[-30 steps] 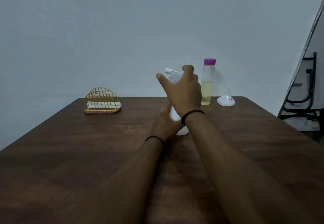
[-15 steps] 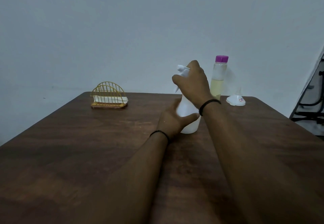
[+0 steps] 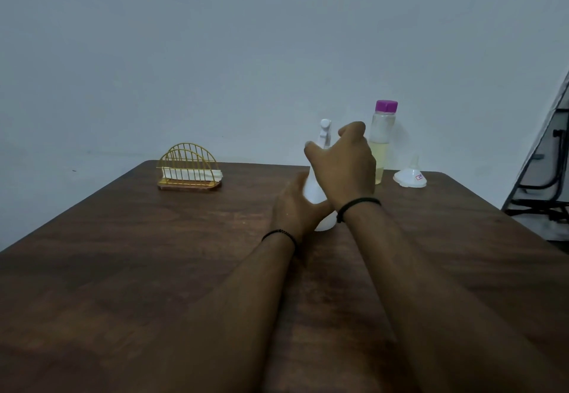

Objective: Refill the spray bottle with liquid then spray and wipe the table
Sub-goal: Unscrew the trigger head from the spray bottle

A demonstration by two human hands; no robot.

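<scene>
Unscrewing step: left hand (image 3: 297, 208) wraps spray bottle (image 3: 314, 189) base, right hand (image 3: 341, 165) clamps its top, mid-frame; next, twist top off

The near half of the surface (image 3: 129, 285) is open on both sides of the arms. At the far edge stand a wire napkin holder (image 3: 189, 167) (left), a purple-capped bottle (image 3: 382, 143) and a funnel (image 3: 411, 176), with free room between holder and bottle.

A plain room, maybe in a home. There is a dark wooden table (image 3: 154, 269) against a bare wall (image 3: 215, 54). A gold wire napkin holder (image 3: 189, 167) stands on it.
</scene>
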